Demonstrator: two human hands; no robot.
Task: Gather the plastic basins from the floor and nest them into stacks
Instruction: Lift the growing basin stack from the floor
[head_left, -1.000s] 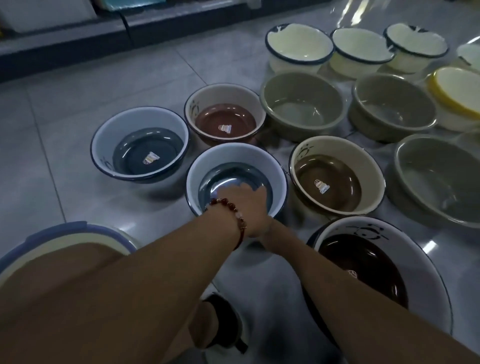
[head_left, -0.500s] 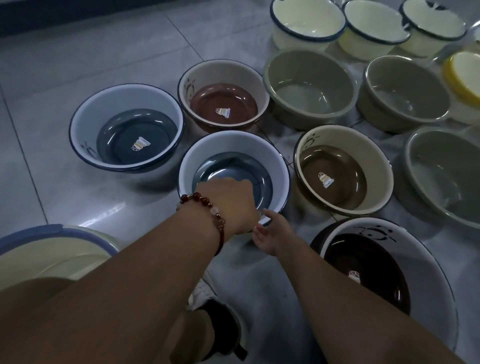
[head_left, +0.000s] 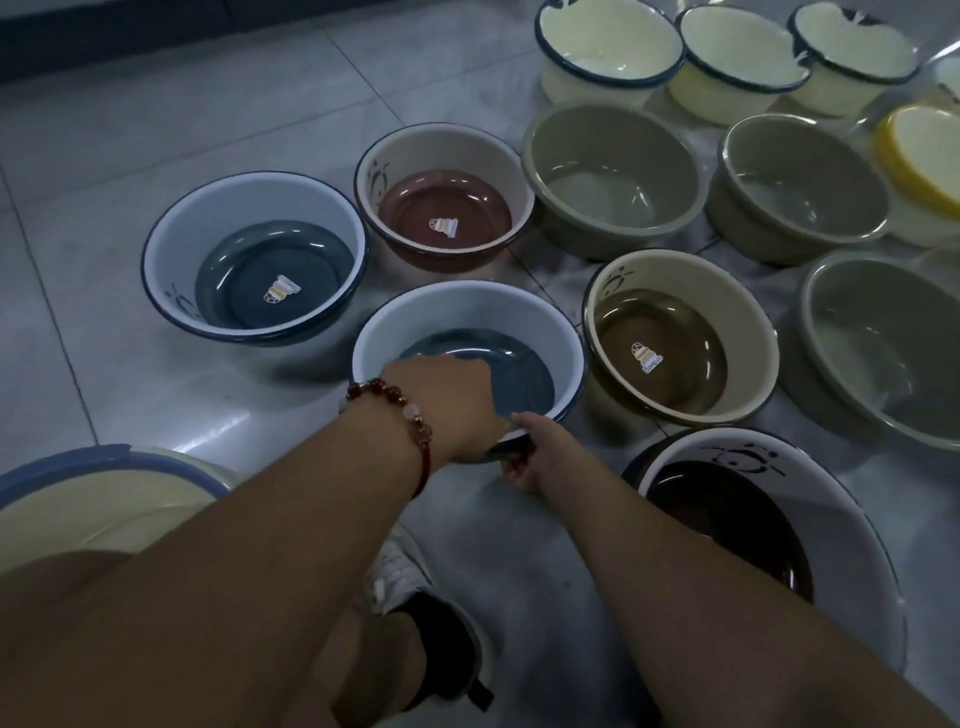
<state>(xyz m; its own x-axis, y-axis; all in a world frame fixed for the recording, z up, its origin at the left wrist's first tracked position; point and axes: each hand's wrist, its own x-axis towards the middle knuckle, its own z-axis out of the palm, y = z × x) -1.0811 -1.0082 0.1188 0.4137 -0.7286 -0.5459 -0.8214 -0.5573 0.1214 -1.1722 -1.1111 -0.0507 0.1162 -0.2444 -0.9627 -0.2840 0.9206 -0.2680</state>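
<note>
Your right hand has its fingers curled round the near rim of the blue basin — thumb on top, the rest tucked under the edge. Your left hand, with a red bead bracelet at the wrist, reaches down inside that same basin; its fingers are hidden behind the back of the hand, so you cannot tell whether they grip or only press.

The basin sits on the tiled floor, mouth up, straight ahead of you. It is round, so no long axis shows.

It is crowded on most sides. A second blue basin lies to the left, slightly apart. A red-brown one sits just behind, and a brown one just to the right. A large dark-bottomed basin lies beside your right forearm. Further back stand three grey-green basins — one is nearest — and beyond them three cream basins with dark rims. A yellow-rimmed one sits at the right edge.

At your left knee is a cream basin with a blue rim. Your shoe rests on the floor below the arms.
</note>
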